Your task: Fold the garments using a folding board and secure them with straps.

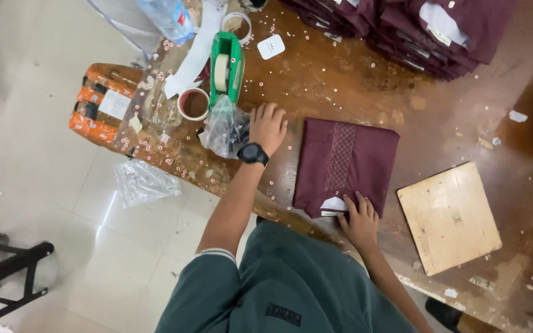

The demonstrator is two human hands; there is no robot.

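Pressing folded maroon shirt (345,161) w/ right hand (359,219), left hand (268,126) seemingly touching plastic bag (225,128).

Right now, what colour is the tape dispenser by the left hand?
Green, with a white tape roll inside: the tape dispenser shows best in the head view.

A bare stretch of brown worktable (340,80) lay open between the folded maroon garment (345,161) and the far stack of maroon garments (414,31), littered only with small round stickers. To the left, passage was crowded: a green tape dispenser (226,66), a tape roll (193,103) and a crumpled clear bag (224,128) hemmed the left hand (268,126). On the right, a pale square board (448,217) blocked the near side; a narrow gap separated it from the garment
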